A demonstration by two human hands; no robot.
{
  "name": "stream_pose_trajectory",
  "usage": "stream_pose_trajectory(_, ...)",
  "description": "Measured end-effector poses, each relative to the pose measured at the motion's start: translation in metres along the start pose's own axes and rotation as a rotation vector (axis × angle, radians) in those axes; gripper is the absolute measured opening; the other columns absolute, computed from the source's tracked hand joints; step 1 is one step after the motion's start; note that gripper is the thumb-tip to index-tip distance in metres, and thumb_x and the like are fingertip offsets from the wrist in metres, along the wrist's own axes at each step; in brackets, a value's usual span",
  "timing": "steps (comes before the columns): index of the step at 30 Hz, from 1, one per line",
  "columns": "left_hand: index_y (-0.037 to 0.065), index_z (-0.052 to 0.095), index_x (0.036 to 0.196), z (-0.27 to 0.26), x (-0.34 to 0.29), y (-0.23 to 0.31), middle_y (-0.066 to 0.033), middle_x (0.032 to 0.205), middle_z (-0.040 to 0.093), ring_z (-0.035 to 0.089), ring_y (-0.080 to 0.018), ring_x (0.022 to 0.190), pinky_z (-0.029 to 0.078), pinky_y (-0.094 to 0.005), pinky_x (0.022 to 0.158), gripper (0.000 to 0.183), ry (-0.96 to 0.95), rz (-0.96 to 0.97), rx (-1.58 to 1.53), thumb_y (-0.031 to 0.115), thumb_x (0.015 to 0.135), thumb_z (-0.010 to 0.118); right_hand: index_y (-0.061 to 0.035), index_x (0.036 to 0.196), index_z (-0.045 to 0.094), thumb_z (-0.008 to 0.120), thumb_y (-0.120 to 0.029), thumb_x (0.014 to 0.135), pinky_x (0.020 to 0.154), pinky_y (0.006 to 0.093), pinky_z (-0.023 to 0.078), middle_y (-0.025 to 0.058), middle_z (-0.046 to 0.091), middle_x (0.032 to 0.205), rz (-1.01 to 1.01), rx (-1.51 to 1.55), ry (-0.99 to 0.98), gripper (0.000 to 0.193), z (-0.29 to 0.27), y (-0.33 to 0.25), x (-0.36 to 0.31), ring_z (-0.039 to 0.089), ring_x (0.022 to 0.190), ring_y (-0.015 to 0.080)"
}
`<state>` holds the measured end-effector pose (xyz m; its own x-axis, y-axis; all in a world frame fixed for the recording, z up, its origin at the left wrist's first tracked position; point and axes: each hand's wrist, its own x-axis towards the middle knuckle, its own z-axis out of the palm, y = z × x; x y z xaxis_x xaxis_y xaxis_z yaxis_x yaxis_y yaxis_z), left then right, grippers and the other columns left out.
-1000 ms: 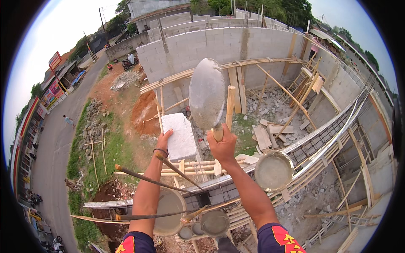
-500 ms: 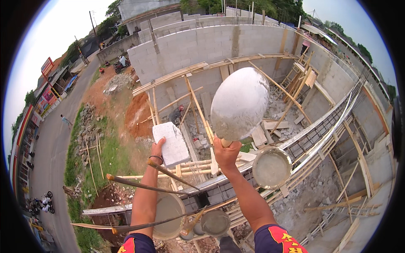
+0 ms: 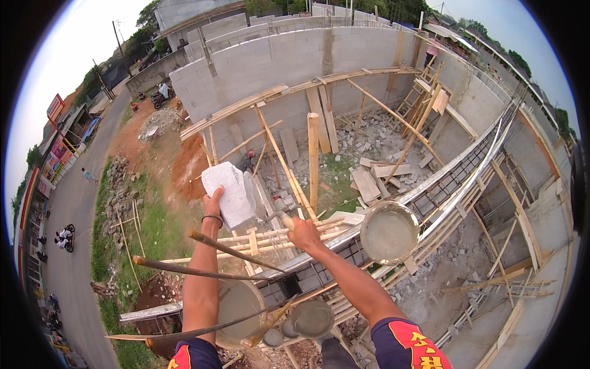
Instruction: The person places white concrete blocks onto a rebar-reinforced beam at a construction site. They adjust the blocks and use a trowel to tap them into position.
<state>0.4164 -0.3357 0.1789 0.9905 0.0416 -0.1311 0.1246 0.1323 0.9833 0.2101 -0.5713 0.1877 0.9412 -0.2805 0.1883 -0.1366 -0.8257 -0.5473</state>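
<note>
My left hand [image 3: 213, 202] is closed on a white lightweight concrete block [image 3: 233, 200], held up in the air over the beam. In my right hand [image 3: 305, 235] is a trowel, gripped by its wooden handle [image 3: 285, 219]. The trowel's blade [image 3: 251, 190] is seen nearly edge-on, up against the block's right side; whether it touches cannot be made out. Right of my right hand stands a round bucket [image 3: 418, 229] of wet grey mortar. Another mortar bucket [image 3: 263, 296] is beneath my left forearm, partly hidden by it.
A long beam form with a rebar cage [image 3: 452, 184] runs diagonally below me. Rods [image 3: 209, 270] jut up by my left forearm. A smaller bucket [image 3: 313, 320] stands low in the middle. Bamboo poles [image 3: 289, 169], a block wall [image 3: 270, 67] and a person below [image 3: 247, 161] lie beyond.
The trowel has swung down and left, turning from its broad face to its edge beside the block. The block has tilted and moved slightly up and left.
</note>
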Motion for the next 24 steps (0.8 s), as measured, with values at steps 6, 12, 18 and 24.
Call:
stream_pose_trajectory(6, -0.009, 0.046, 0.119, -0.053, 0.033, -0.029, -0.0179, 0.106, 0.063, 0.066, -0.0262, 0.089, 0.055, -0.0397, 0.079, 0.069, -0.011, -0.105, -0.173, 0.03, 0.074, 0.082, 0.0001, 0.09, 0.059, 0.072, -0.017, 0.073, 0.061, 0.0483, 0.054, 0.021, 0.067, 0.07, -0.082, 0.698, 0.248, 0.028, -0.065, -0.068, 0.02, 0.068, 0.068, 0.0407)
stream_pose_trajectory(12, -0.005, 0.058, 0.118, -0.005, 0.026, -0.02, -0.0151, 0.103, 0.067, 0.068, -0.0273, 0.087, 0.055, -0.0404, 0.081, 0.051, 0.155, 0.123, 0.109, 0.025, 0.081, 0.074, -0.0014, 0.091, 0.06, 0.07, -0.02, 0.074, 0.065, 0.052, 0.054, 0.0243, 0.066, 0.071, 0.009, 0.249, 0.057, 0.027, 0.018, 0.004, 0.005, 0.066, 0.07, 0.046)
stream_pose_trajectory(18, -0.006, 0.056, 0.121, -0.036, 0.022, -0.03, -0.0152, 0.108, 0.066, 0.067, -0.0263, 0.09, 0.054, -0.0384, 0.079, 0.056, 0.035, -0.064, -0.182, 0.024, 0.078, 0.076, -0.0027, 0.092, 0.059, 0.069, -0.019, 0.076, 0.064, 0.0546, 0.052, 0.0235, 0.065, 0.068, 0.015, 0.554, 0.224, 0.025, -0.031, -0.031, 0.016, 0.065, 0.07, 0.0462)
stream_pose_trajectory(24, -0.006, 0.058, 0.119, -0.033, 0.025, -0.034, -0.015, 0.106, 0.067, 0.068, -0.0264, 0.09, 0.055, -0.0392, 0.08, 0.053, -0.033, -0.106, -0.13, 0.027, 0.081, 0.074, -0.0027, 0.093, 0.059, 0.071, -0.021, 0.077, 0.063, 0.0535, 0.052, 0.0208, 0.065, 0.067, 0.004, 0.324, 0.088, 0.027, 0.017, -0.002, -0.017, 0.068, 0.07, 0.0407)
